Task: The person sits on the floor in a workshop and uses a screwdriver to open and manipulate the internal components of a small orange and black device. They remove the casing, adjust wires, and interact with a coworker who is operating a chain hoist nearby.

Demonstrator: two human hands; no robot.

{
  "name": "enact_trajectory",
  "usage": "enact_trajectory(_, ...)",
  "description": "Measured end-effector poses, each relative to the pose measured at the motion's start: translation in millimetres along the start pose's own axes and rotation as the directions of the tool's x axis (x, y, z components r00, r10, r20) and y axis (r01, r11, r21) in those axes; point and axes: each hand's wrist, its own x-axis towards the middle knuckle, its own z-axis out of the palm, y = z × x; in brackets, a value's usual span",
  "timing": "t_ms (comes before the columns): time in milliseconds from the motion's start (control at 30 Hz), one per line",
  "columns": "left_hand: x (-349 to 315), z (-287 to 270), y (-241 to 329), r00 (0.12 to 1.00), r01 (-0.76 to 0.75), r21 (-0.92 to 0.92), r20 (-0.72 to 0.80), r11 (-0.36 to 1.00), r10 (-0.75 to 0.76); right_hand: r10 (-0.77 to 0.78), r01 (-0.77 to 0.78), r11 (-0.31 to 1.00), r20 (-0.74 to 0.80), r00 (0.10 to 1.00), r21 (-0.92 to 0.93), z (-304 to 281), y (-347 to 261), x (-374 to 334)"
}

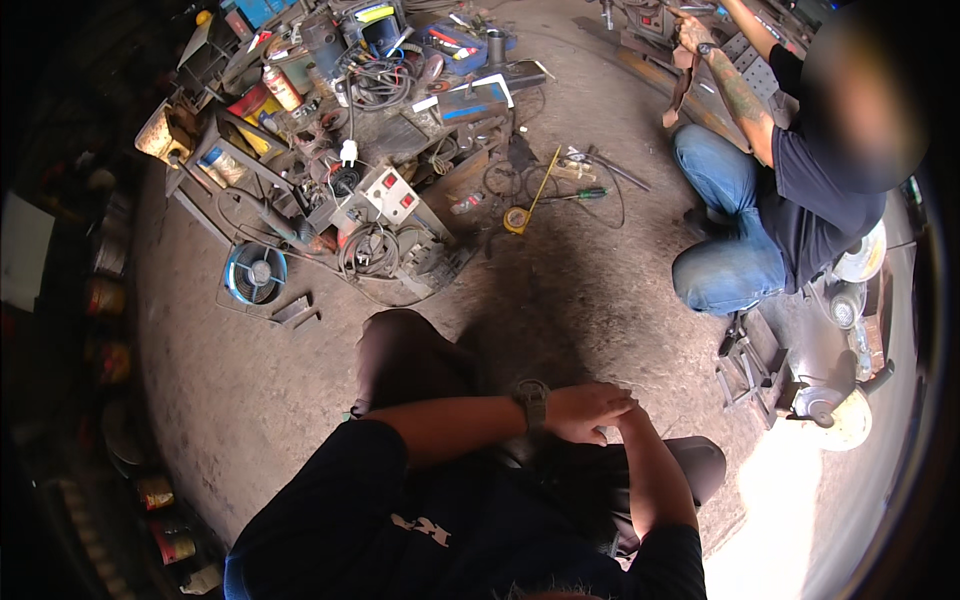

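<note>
My left hand (578, 411) lies across my right wrist in front of my body, thumb on the near side and fingers over the top, loosely closed round it. A watch (533, 403) sits on the left wrist. Of my right hand (632, 416) only the part by the wrist shows; its fingers are hidden beneath the left. Both forearms rest close to my bent knees, and no tool is visible in either hand. Ahead on the concrete floor lie a yellow tape measure (516, 220), its blade pulled out, and a green-handled screwdriver (592, 192).
A grey box with red switches (393, 196), coiled cables (380, 85), a spray can (282, 88) and a blue fan (256, 273) crowd the left. At right a person in jeans (735, 270) crouches, one hand (690, 33) at metal pieces. Angle grinders (825, 400) lie nearby.
</note>
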Motion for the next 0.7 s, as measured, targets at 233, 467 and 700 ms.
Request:
enact_trajectory(233, -10, -21, -13, 0.693, 0.625, 0.137, 0.356, 0.768, -0.627, 0.001, 0.015, 0.997, 0.206, 0.979, -0.075, -27, -21, 15)
enact_trajectory(467, -19, -35, -42, 0.806, 0.541, 0.121, 0.206, 0.832, -0.554, 0.183, -0.149, 0.970, -0.176, 0.967, 0.190, -37, -30, 1)
enact_trajectory(700, -10, -25, -36, 0.852, 0.402, 0.149, 0.300, 0.903, -0.429, 0.054, -0.053, 0.998, -0.031, 0.998, 0.013, -28, -29, -3)
